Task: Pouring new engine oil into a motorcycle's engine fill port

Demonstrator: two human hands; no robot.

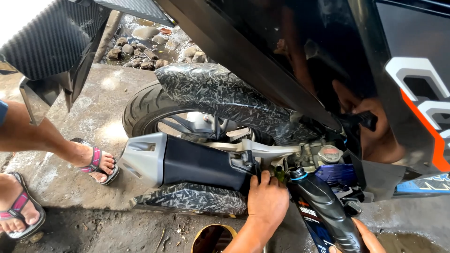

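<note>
A dark oil bottle point(328, 213) with a blue neck ring is tilted up, its mouth meeting the engine case of a black motorcycle point(300, 51). My right hand point(368, 239) grips the bottle's lower end at the bottom edge of the view. My left hand point(267, 199) is curled just left of the bottle's mouth, fingers pinched on a small green funnel point(280, 176) at the filler opening. Behind my left hand is the black and silver exhaust muffler point(187, 161).
The rear tyre point(143, 105) and patterned mudguard point(220, 91) lie beyond the muffler. Another person's sandalled feet point(96, 164) stand on the concrete at left. A round dark container point(213, 238) sits below my left forearm. A grey cap point(330, 153) sits near the filler.
</note>
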